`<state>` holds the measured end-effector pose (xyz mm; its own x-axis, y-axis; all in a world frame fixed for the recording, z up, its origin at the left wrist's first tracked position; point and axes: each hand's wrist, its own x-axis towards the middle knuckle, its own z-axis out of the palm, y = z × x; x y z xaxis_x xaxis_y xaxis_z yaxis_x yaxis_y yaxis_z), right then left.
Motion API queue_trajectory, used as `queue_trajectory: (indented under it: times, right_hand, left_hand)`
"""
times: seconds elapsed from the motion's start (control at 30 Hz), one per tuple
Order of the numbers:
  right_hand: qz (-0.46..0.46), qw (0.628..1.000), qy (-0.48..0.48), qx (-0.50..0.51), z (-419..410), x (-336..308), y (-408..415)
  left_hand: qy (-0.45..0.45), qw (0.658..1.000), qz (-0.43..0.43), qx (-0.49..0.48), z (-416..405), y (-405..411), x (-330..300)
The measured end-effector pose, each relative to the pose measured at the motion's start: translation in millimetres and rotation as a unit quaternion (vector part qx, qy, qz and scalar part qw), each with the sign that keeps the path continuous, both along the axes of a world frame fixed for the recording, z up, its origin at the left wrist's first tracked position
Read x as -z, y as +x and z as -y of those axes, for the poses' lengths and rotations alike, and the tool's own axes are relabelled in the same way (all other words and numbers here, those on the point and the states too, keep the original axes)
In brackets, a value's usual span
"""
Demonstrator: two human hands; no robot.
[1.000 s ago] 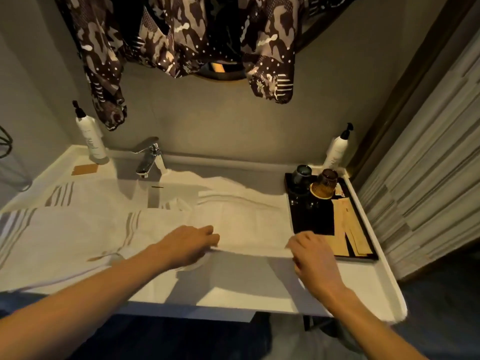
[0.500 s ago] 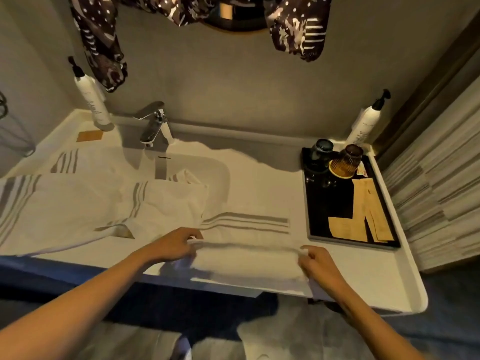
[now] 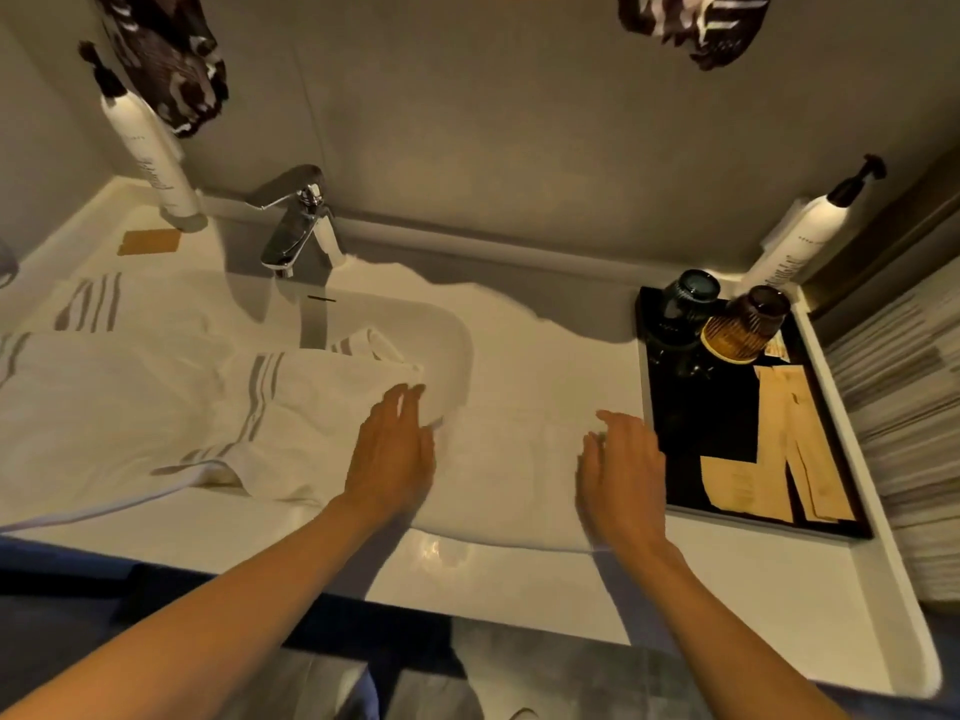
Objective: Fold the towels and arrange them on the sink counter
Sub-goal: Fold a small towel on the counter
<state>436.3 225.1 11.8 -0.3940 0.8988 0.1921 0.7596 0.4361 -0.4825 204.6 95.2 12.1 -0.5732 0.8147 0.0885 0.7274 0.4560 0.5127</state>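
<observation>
Towel (image 3: 506,470), folded, lies on the counter (image 3: 519,579) between sink (image 3: 447,330) and tray (image 3: 649,407), left hand (image 3: 389,454) and right hand (image 3: 623,470) flat and apart on its ends; its near edge could probably slip off the counter's front

A black tray (image 3: 727,439) holds two overturned cups (image 3: 737,330) beside a faucet (image 3: 291,236).
</observation>
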Motion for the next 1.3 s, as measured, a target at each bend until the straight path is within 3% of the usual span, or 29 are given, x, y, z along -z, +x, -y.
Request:
queue_trajectory:
  times: [0.07,0.13,0.3,0.37,0.47,0.53,0.63,0.7,0.87,0.97,1.07,1.13,1.23,1.27,1.3]
  right_hand:
    - [0.095,0.985,0.077,-0.121,26.0,14.6,-5.4]
    - [0.17,0.973,0.049,-0.15,44.7,32.9,-3.5]
    - [0.227,0.961,0.032,-0.155,42.0,42.5,6.9]
    - [0.219,0.969,-0.002,-0.11,49.0,34.0,5.0]
    - [0.183,0.977,-0.086,0.069,69.8,15.0,5.7]
    - [0.17,0.959,-0.156,0.166,77.1,-0.4,12.8]
    - [0.042,0.92,-0.301,0.247,60.4,-8.9,15.3]
    - [-0.032,0.893,-0.381,0.237,49.2,-14.7,14.6]
    - [-0.078,0.886,-0.432,0.151,35.8,-43.4,26.3]
    - [-0.072,0.906,-0.386,0.157,29.1,-62.3,50.8]
    - [-0.003,0.931,-0.321,0.175,25.3,-79.7,83.6]
    - [0.044,0.938,-0.3,0.167,22.9,-93.3,94.1]
    - [0.049,0.954,-0.263,0.136,23.0,-109.1,83.3]
    - [0.06,0.959,-0.249,0.119,26.1,-112.5,73.3]
    - [0.072,0.964,-0.235,0.1,30.4,-112.9,60.2]
  left_hand:
    - [-0.007,0.979,-0.084,0.184,5.5,26.1,16.9]
    - [-0.085,0.952,-0.075,0.285,11.1,47.3,27.4]
    - [-0.141,0.944,-0.12,0.273,23.6,51.3,40.4]
    - [-0.154,0.939,-0.136,0.275,30.0,54.5,35.5]
    - [-0.151,0.924,-0.123,0.33,39.9,70.0,33.8]
    - [-0.168,0.925,-0.096,0.329,41.7,79.9,31.1]
    - [-0.179,0.934,-0.075,0.3,43.3,89.8,23.9]
    - [-0.178,0.934,-0.062,0.304,49.3,91.2,20.5]
    - [-0.176,0.938,-0.021,0.299,64.8,85.2,12.8]
    - [-0.168,0.94,0.005,0.296,50.1,102.5,-3.5]
    - [-0.184,0.911,0.003,0.369,31.2,133.8,-5.7]
    - [-0.119,0.918,0.061,0.372,28.2,147.9,1.5]
    - [0.007,0.957,0.234,0.172,23.7,149.2,1.9]
    - [0.024,0.94,0.331,0.08,19.8,145.0,-1.1]
    - [0.028,0.896,0.444,0.005,15.1,138.9,-5.2]
